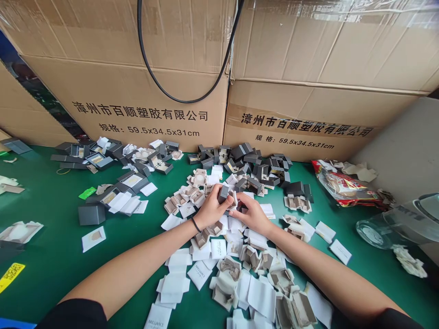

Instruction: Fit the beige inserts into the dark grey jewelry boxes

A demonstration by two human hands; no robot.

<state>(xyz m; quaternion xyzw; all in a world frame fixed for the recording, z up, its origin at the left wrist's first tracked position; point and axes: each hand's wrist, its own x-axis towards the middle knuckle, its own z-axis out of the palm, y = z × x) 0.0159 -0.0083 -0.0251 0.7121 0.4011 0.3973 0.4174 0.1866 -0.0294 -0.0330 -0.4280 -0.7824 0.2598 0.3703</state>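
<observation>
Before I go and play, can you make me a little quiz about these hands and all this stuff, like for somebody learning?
1. True or false: no hand is touching the small dark box in the middle.
2. Which wrist wears the dark band: A) right or B) left?
3. Fill the gap: a black ____ hangs in front of the cardboard cartons.

Key:
1. False; the left hand holds it.
2. B.
3. Cable.
</observation>
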